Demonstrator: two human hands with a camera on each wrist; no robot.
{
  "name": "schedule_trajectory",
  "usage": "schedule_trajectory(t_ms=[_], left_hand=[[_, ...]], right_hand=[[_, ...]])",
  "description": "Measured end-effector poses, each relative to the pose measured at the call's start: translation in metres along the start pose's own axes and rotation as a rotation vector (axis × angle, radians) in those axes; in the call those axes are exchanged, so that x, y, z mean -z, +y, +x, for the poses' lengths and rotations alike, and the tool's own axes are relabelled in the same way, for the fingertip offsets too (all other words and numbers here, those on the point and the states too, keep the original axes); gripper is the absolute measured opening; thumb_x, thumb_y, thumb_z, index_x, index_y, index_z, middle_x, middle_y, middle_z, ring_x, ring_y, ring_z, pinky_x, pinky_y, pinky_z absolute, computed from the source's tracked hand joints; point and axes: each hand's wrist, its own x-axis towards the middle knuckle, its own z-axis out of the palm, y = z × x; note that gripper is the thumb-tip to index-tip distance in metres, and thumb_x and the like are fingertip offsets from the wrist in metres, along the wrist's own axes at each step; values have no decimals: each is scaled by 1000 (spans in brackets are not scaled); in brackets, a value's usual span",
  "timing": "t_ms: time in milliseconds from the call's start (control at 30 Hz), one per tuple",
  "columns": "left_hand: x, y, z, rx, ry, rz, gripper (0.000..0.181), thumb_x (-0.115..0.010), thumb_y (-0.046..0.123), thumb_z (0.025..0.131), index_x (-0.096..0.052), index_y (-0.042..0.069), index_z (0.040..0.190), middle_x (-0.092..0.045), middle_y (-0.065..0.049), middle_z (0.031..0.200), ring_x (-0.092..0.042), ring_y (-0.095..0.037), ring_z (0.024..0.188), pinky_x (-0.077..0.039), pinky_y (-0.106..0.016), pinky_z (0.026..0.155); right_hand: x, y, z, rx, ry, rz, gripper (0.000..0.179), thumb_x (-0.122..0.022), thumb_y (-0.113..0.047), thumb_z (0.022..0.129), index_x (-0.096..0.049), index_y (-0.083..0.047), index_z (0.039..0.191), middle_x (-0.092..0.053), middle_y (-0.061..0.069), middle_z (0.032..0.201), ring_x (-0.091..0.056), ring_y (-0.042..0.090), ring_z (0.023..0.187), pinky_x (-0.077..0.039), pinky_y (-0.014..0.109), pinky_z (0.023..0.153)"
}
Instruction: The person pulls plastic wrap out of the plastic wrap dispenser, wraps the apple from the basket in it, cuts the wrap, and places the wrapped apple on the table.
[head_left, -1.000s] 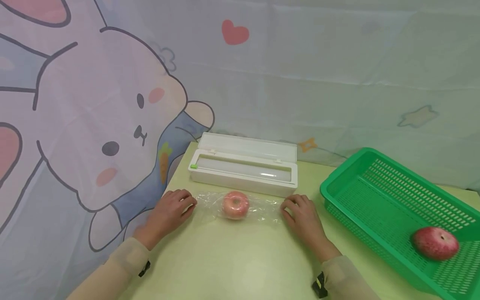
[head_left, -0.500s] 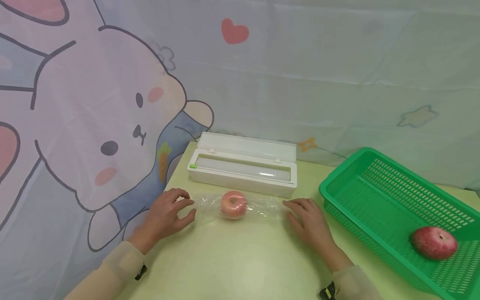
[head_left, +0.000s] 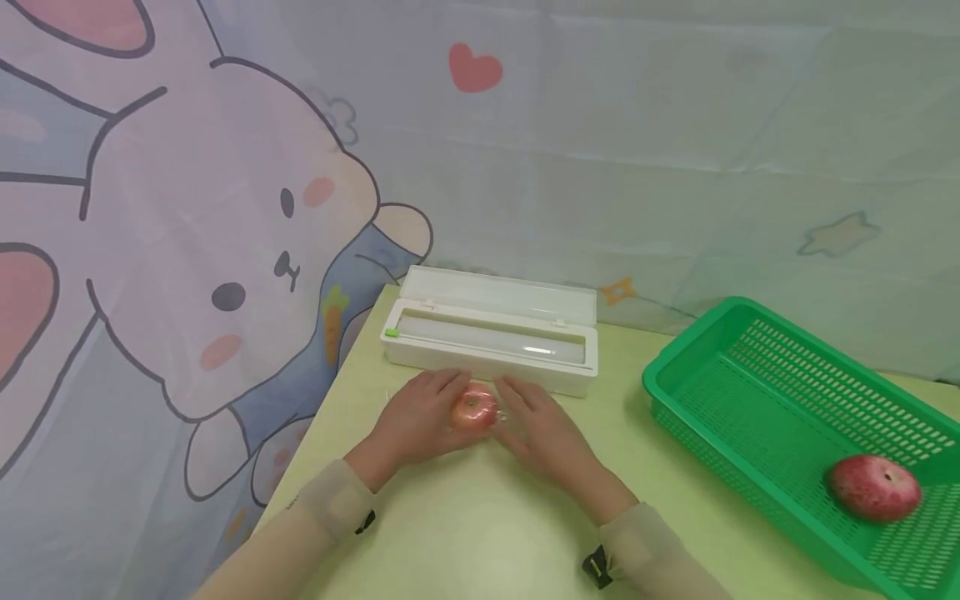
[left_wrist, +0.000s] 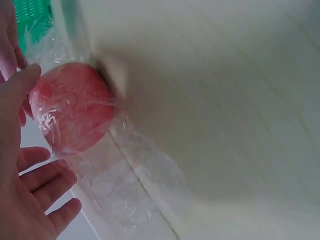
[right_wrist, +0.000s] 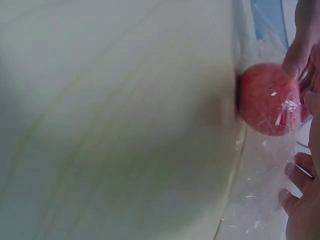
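Note:
A pink-red apple (head_left: pixel 472 408) sits on the table under a strip of clear plastic wrap (left_wrist: pixel 130 195). Both hands have come up close around it. On its left is the left hand (head_left: pixel 420 421), with the thumb reaching across the near side of the fruit and touching the film over it. From the other side the right hand (head_left: pixel 543 437) rests its fingertips near the apple, fingers fairly straight. Seen by the right wrist camera, loose wrap (right_wrist: pixel 262 180) trails beside the apple. Under the hands, part of the film is hidden in the head view.
Just behind the hands stands a white plastic-wrap dispenser (head_left: pixel 491 342), lid raised, with a green slider (head_left: pixel 392 332) at its left end. A green perforated basket (head_left: pixel 738 417) on the right holds a mottled red fruit (head_left: pixel 873 487). A printed cloth (head_left: pixel 637 150) hangs behind the table (head_left: pixel 465 525).
The hands were at the two ends of the wrap. Both have moved inward to the apple, the left one rightward and the right one leftward. Dispenser and basket stay put.

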Motion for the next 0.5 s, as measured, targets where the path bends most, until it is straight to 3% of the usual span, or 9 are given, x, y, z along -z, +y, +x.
schedule_trajectory(t_ms=[67,267,500], left_hand=[[-4,1,0,-26,12,25,81,-77,62,92,-60,7,147,-63,-8,145,-62,-31,130,-49,-48,114],[-15,2,-6,-141,157,105,69,-85,49,90,-64,3,138,-69,-11,133,-68,-28,123,-51,-52,112],[-24,0,-14,-146,197,167,70,-83,46,93,-62,3,144,-67,-13,141,-62,-29,133,-49,-51,115]], right_hand=[[-5,1,-1,15,-13,-13,67,-75,-25,101,-50,3,156,-52,22,158,-49,42,146,-37,56,123],[-15,5,-9,49,-10,-85,57,-69,-20,104,-53,2,154,-54,21,157,-50,39,146,-34,59,124],[-28,7,-13,44,1,-55,60,-68,-20,104,-49,3,156,-55,20,157,-51,37,146,-34,57,124]])
